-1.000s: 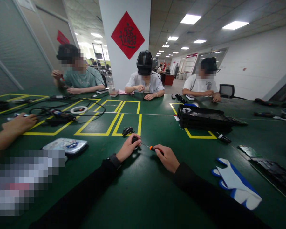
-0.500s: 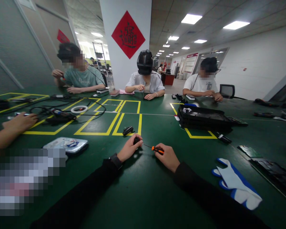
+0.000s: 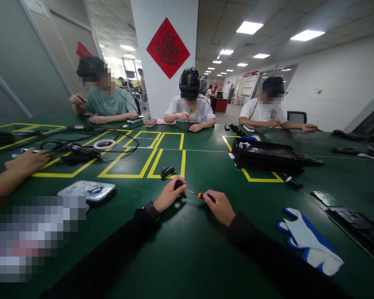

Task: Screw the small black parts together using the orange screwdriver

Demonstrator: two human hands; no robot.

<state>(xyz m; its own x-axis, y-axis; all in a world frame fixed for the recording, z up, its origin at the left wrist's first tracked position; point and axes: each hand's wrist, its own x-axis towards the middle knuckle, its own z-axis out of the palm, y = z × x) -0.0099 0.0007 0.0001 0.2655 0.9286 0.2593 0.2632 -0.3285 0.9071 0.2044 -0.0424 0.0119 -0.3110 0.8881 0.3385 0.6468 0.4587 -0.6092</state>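
Near the middle of the green table [image 3: 174, 257], my right hand [image 3: 220, 206] is closed around the orange-and-black handle of a screwdriver [image 3: 200, 195]. Its thin shaft points left, and the tip meets a small black part [image 3: 178, 184]. My left hand [image 3: 171, 194] pinches that part between thumb and fingers; most of it is hidden, so its kind is unclear. Just beyond my left hand, a small black device [image 3: 167, 172] lies on the table inside a yellow-taped box.
Black trays [image 3: 264, 153] are stacked at right, beyond a white-and-blue glove [image 3: 310, 241] and a circuit board [image 3: 326, 198]. A phone in a clear case [image 3: 87, 191] lies at left, near another person's hand [image 3: 28, 161] and black cables [image 3: 71, 149]. Three people sit opposite.
My right hand's fingers have shifted on the screwdriver handle, now covering more of it. My left hand stays in place. Across the table, the person at right has stretched an arm out to the right.
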